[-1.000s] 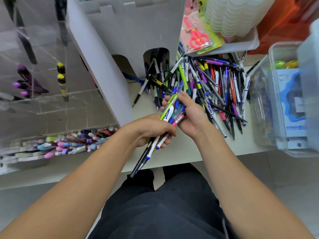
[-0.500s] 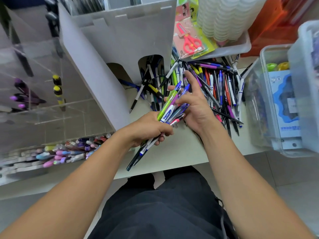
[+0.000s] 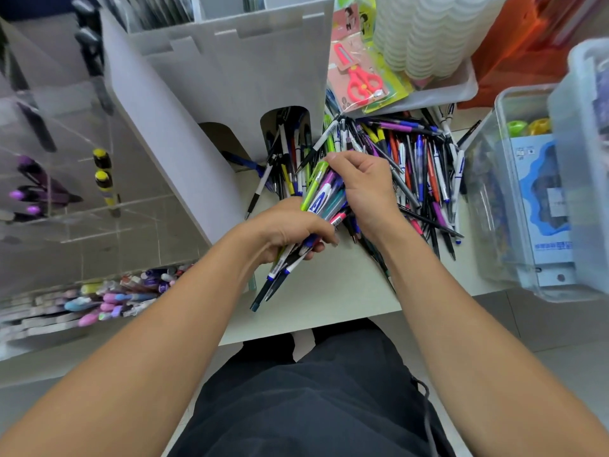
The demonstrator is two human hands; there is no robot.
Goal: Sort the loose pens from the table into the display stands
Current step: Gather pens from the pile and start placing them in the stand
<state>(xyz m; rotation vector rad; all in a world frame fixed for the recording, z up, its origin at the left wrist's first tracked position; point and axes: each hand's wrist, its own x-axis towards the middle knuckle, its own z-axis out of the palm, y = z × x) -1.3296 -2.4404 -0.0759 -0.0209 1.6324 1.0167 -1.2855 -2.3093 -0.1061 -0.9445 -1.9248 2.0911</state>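
A big heap of loose pens [image 3: 415,166] in many colours lies on the pale table [image 3: 329,298], right of centre. My left hand [image 3: 290,229] grips a bundle of pens [image 3: 321,199] whose tips point down to the left. My right hand [image 3: 365,186] curls over the top of that bundle, thumb and fingers pinching the green pen at its upper end. A grey cardboard display stand [image 3: 230,77] rises behind, with several pens in its arched opening. A clear acrylic stand [image 3: 66,179] at the left holds purple and yellow pens.
A tray of pastel pens [image 3: 108,298] lies at the lower left. Packaged red scissors [image 3: 359,80] and a stack of white cups [image 3: 435,31] sit in a tray at the back. Clear plastic boxes [image 3: 534,192] stand at the right edge. My dark-trousered lap is below the table edge.
My right hand has moved from the heap's side onto the top of the bundle and curled round it. The left hand keeps its grip on the bundle.
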